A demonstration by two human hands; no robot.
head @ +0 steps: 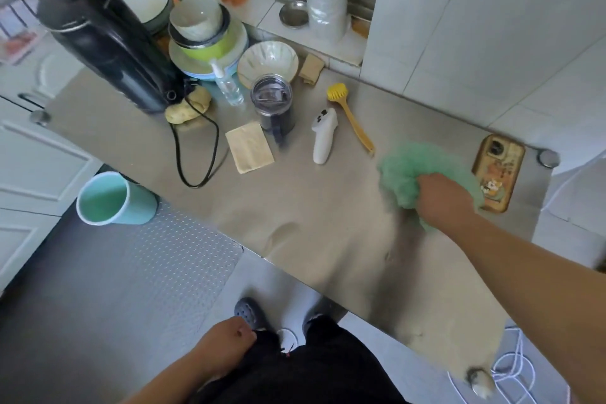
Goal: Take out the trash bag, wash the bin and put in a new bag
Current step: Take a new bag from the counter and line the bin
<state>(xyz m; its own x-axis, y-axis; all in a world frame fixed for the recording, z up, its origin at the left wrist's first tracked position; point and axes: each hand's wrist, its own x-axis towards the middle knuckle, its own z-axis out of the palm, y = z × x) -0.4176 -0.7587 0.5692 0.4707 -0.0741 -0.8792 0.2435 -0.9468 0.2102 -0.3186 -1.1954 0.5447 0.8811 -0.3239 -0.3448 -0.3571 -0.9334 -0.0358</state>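
The right hand (442, 197) grips a crumpled pale green plastic bag (405, 174) on the grey metal counter (311, 223), near its right end, just beside a phone in an orange patterned case (498, 174). The left hand (226, 343) hangs low by the black trousers (311, 371), fingers curled, holding nothing visible. The empty mint-green plastic bin (111, 198) stands on the floor beyond the counter's left front edge.

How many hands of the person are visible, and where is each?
2. The right hand grips a crumpled green plastic bag on the steel counter. The left hand hangs below, fingers curled, empty.
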